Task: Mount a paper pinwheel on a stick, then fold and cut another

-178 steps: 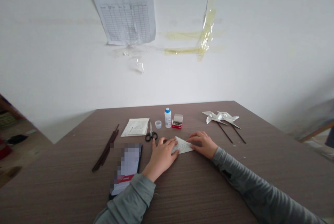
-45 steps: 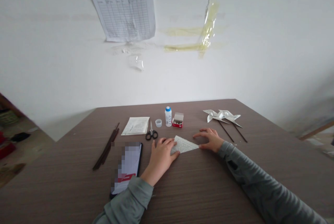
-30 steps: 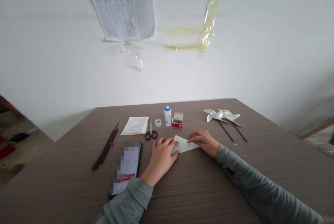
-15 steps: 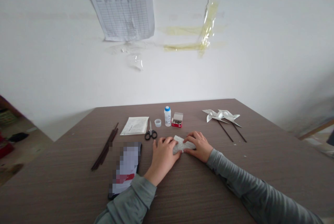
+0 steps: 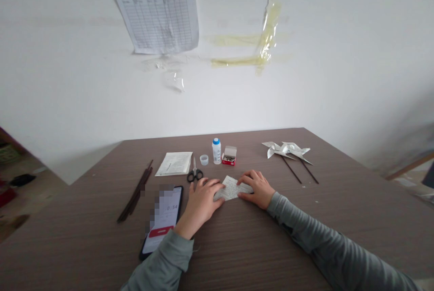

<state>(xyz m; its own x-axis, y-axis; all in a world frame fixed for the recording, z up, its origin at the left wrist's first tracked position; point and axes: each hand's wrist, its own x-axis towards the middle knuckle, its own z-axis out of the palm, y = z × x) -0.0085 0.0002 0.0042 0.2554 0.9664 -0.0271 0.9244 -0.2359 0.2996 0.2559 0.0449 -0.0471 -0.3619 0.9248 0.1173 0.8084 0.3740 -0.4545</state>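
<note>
A small piece of printed paper (image 5: 230,188) lies on the brown table between my hands, one corner pointing away from me. My left hand (image 5: 200,201) holds its left side, with the thumb near the front edge and the fingers over the back. My right hand (image 5: 257,190) pinches the right side between thumb and fingers. Just behind the paper stand a red box of small metal pieces (image 5: 229,157), its lid up, and a white bottle with a blue cap (image 5: 216,151). Black-handled scissors (image 5: 195,174) rest behind my left hand.
On the table (image 5: 257,246), a phone (image 5: 162,225) lies beside my left forearm. Farther left are dark sticks (image 5: 136,192). Stacked paper (image 5: 174,163) and a small clear cup (image 5: 204,160) sit at the back. Two paper pinwheels (image 5: 287,150) on sticks lie back right.
My left hand has shifted left, and more of the paper's middle now shows between my hands. My right hand has hardly moved. The phone screen is less covered.
</note>
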